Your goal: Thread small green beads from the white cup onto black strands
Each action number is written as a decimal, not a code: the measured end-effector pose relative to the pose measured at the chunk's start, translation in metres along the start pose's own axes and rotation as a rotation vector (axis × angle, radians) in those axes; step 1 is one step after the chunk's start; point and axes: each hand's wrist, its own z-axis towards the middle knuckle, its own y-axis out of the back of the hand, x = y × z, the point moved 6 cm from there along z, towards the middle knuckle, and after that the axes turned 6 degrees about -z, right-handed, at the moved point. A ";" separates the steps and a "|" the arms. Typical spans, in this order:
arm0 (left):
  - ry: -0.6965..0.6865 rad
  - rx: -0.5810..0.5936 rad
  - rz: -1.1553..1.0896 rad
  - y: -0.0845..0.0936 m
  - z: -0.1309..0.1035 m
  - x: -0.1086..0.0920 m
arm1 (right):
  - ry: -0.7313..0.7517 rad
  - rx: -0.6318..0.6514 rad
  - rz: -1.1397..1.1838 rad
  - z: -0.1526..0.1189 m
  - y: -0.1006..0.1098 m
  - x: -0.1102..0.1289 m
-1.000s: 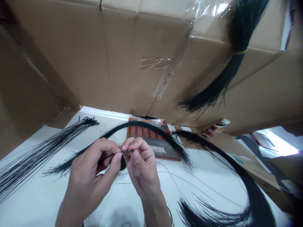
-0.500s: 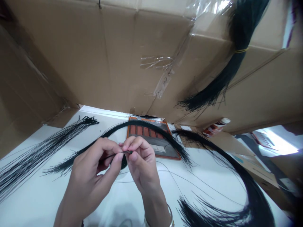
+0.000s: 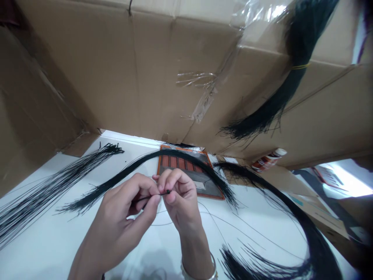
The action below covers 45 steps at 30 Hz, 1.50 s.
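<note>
Fingers of both hands pinch one thin black strand (image 3: 148,196) above white table (image 3: 43,249).

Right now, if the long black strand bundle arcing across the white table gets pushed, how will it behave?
The black strand bundle is probably springy rather than limp: it holds a smooth arc. Likely very light; its ends fan into loose strands, so a push may scatter it.

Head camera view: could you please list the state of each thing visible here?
Left hand: pinching the thin black strand.
Right hand: pinching the strand's beaded tip.
Hanging black bundle: tied by a yellow band.
Bottle: lying on its side.
Cardboard box: taped.
</note>
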 end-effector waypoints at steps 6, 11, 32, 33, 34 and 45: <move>0.003 0.016 -0.022 0.001 -0.002 -0.002 | 0.030 0.016 -0.021 -0.001 0.001 0.002; -0.015 0.020 -0.016 0.001 -0.001 -0.003 | 0.042 -0.001 -0.032 -0.001 0.001 0.003; -0.026 0.023 -0.027 0.001 -0.001 -0.001 | 0.109 0.034 -0.035 -0.002 -0.001 0.007; -0.029 0.027 -0.030 0.001 -0.001 -0.001 | 0.109 0.027 -0.046 -0.002 0.000 0.007; -0.032 0.030 -0.034 0.000 -0.001 -0.002 | 0.110 0.019 -0.056 -0.002 0.000 0.008; 0.010 0.057 0.011 0.001 0.002 0.003 | 0.170 -0.010 -0.161 -0.001 -0.003 0.013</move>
